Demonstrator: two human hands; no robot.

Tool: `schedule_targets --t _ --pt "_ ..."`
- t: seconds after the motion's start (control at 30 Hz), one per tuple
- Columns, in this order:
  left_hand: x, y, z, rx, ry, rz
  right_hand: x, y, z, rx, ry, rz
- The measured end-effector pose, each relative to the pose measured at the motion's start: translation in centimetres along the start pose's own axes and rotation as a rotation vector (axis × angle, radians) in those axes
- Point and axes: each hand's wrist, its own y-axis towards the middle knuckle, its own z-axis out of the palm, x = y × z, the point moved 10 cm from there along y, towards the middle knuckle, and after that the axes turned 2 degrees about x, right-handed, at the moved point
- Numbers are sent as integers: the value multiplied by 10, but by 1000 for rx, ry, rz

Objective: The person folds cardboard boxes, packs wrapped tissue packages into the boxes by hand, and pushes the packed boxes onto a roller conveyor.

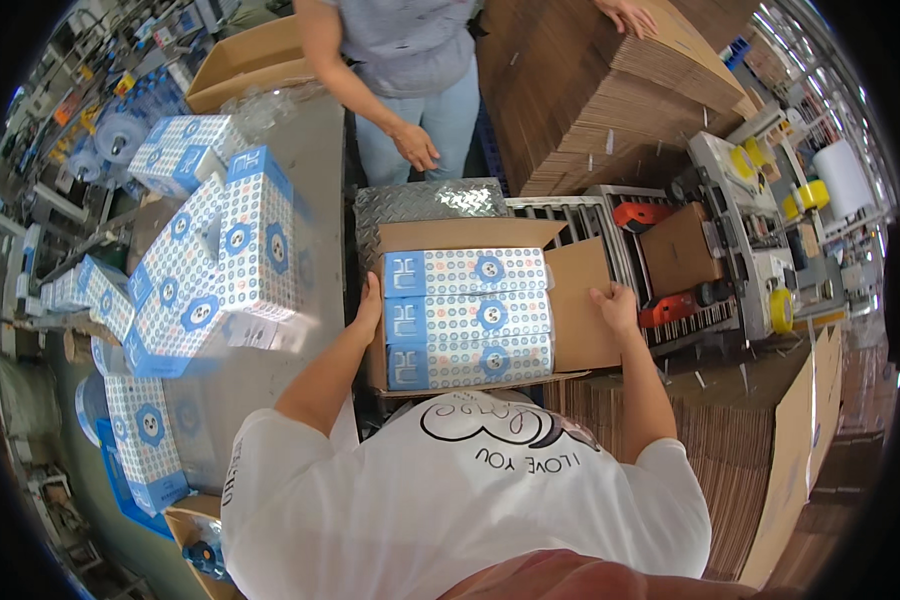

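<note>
An open cardboard carton (460, 234) stands in front of me with three white-and-blue patterned boxes (470, 318) lying in a row inside. My left hand (369, 306) grips the carton's left side, its fingers partly hidden by the wall. On the other side, my right hand (616, 306) pinches the edge of the right flap (578, 310), which is folded outward. The far flap stands up along the back edge.
More patterned boxes (260, 245) are piled on the grey table to the left. Behind the carton, a person (410, 60) stands beside stacked flat cardboard (570, 110). A roller conveyor (595, 225) with a taping machine (740, 200) lies right. Another cardboard stack (710, 450) is near right.
</note>
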Motion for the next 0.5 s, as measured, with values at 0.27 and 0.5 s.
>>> schedule_targets --t 0.27,0.5 --pt "-157 -40 151 -197 1014 353 21 -3 13 357 180 -298" --pt "-21 -30 282 570 1777 115 46 -85 83 1192 -423 -518"
